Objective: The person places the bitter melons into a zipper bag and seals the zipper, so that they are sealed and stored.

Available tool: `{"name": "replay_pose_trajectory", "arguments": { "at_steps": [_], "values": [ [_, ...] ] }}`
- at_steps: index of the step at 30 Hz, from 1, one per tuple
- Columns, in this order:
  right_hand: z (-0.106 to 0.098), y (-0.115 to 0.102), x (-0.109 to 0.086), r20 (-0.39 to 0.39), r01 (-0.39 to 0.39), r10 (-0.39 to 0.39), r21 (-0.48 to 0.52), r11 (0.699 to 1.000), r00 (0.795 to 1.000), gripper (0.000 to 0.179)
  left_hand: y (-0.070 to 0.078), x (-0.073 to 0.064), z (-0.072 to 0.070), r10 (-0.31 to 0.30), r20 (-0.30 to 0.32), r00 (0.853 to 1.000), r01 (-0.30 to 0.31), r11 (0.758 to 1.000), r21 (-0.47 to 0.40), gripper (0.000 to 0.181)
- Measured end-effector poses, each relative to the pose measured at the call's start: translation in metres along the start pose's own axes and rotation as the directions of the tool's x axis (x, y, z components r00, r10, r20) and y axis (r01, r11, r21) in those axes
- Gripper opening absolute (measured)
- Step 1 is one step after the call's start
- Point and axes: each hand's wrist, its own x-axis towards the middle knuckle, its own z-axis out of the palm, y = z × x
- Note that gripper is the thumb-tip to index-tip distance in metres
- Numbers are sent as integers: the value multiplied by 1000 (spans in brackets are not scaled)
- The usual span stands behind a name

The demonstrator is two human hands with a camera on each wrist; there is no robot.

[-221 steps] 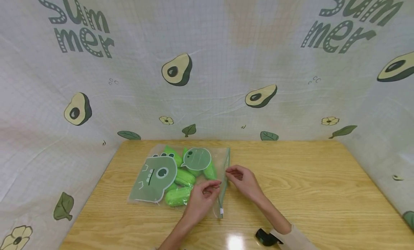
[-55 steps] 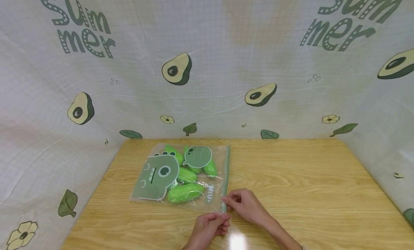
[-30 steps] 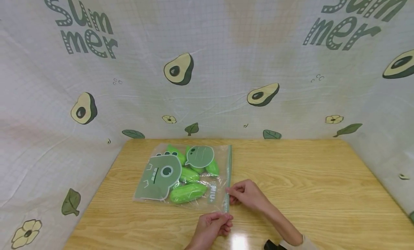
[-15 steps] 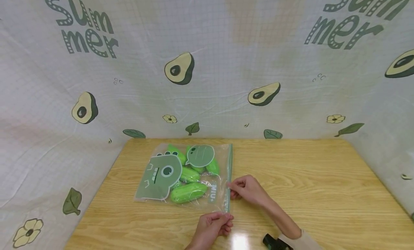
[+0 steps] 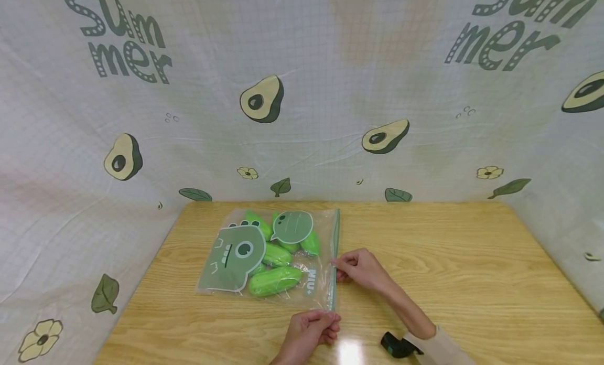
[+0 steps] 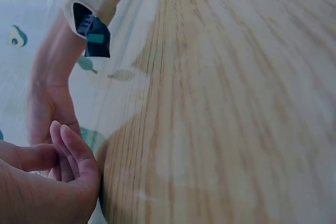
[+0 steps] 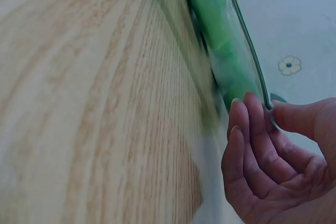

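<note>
A clear zip bag (image 5: 231, 262) printed with a green monster lies flat on the table in the head view, its green zip strip (image 5: 336, 234) on the right side. Several bright green, cucumber-like pieces (image 5: 275, 281) show through the plastic. My left hand (image 5: 309, 331) pinches the near end of the strip between thumb and finger. Farther up, my right hand (image 5: 360, 270) pinches the same strip near its middle. The right wrist view shows the strip (image 7: 249, 40) stretched taut into my right thumb and fingers (image 7: 257, 140). The white slider is hidden.
Bare wooden tabletop (image 5: 448, 260) spreads to the right of the bag. Behind and at the sides hangs a pale cloth (image 5: 321, 165) with avocado prints. A black device (image 5: 396, 346) sits at my right sleeve.
My left hand came from over the bag down to its near corner, then held still. My right hand went down near that corner, then travelled away from me along the strip.
</note>
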Motion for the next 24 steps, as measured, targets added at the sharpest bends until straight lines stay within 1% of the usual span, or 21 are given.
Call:
{"name": "replay_pose_trajectory", "arguments": {
  "at_steps": [12,17,24],
  "values": [
    [-3,3,8,-14,-3,3,-2,1000,1000,30,-1,0,0,-5,6,1000,5,1000,-10,29],
    [-4,2,11,-20,-22,22,5,1000,1000,30,-1,-1,0,-5,2,1000,5,1000,-14,28],
    [-5,1,15,-33,0,0,-5,1000,999,31,0,-2,0,-5,4,1000,5,1000,-21,29]
  ]
}}
